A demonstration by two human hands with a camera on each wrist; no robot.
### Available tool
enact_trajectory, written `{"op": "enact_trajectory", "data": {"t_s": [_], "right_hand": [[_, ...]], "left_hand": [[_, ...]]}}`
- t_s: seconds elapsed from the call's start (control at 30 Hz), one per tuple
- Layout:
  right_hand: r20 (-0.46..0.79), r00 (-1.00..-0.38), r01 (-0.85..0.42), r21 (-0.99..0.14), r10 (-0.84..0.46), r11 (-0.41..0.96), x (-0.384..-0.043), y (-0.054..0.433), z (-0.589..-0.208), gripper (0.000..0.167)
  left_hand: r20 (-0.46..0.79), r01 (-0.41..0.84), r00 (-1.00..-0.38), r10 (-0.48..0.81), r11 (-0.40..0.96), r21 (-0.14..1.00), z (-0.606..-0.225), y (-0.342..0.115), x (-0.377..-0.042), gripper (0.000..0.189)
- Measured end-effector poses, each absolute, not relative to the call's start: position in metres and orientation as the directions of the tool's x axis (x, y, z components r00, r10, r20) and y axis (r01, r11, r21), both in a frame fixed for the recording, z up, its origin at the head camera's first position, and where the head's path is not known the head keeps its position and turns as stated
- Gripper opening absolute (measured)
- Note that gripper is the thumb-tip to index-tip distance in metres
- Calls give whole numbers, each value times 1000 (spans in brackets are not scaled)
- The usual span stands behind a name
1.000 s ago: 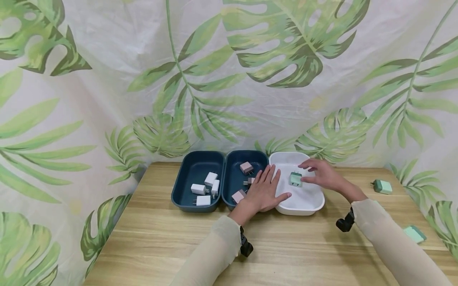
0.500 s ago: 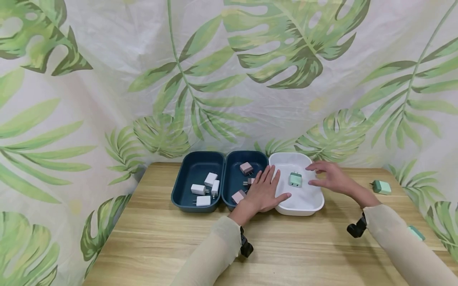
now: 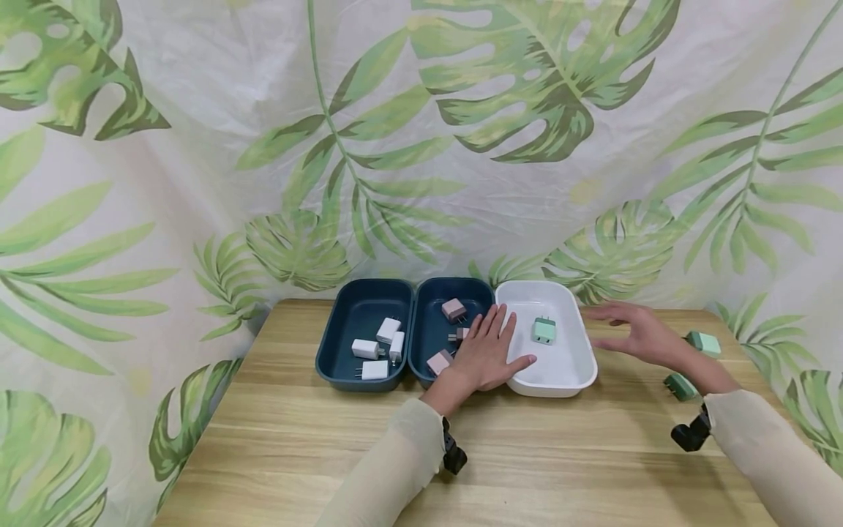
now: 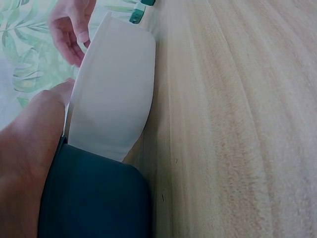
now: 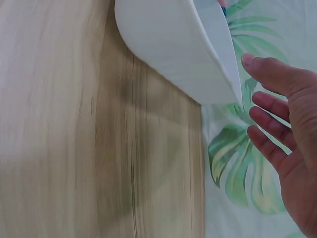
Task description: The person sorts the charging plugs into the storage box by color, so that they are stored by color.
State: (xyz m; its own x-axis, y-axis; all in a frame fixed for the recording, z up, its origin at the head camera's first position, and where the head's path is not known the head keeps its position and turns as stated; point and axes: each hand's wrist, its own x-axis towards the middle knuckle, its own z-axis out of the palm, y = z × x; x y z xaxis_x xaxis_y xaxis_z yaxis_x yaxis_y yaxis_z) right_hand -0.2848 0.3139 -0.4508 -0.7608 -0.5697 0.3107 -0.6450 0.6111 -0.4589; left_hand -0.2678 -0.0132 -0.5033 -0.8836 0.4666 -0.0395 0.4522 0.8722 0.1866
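Note:
My left hand lies with straight, spread fingers across the adjoining rims of the middle navy tray and the white tray. A green plug charger stands inside the white tray, prongs toward the back. Just right of that tray hovers my right hand, holding nothing, its thumb apart from the fingers. In the right wrist view its fingers are loosely bent beside the white tray's wall. Pink chargers lie in the middle tray, partly hidden by my left hand.
White chargers lie in the left navy tray. On the table, right of the trays, are a light green charger and a dark green charger close to my right forearm. A leaf-print cloth hangs behind.
My right hand has drawn back rightward, from beside the green charger in the white tray to outside its rim. That charger stays in the tray. My left hand has not moved.

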Motion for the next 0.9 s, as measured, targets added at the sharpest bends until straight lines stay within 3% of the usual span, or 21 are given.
{"op": "enact_trajectory", "data": {"t_s": [0.57, 0.9], "right_hand": [[251, -788, -612, -417, -562, 672, -266, 353, -447, 47], [228, -769, -634, -392, -597, 666, -254, 382, -450, 54]], "left_hand": [[-29, 451, -887, 462, 877, 167, -497, -13, -263, 93], [-41, 451, -885, 463, 877, 168, -498, -14, -265, 93]]}}
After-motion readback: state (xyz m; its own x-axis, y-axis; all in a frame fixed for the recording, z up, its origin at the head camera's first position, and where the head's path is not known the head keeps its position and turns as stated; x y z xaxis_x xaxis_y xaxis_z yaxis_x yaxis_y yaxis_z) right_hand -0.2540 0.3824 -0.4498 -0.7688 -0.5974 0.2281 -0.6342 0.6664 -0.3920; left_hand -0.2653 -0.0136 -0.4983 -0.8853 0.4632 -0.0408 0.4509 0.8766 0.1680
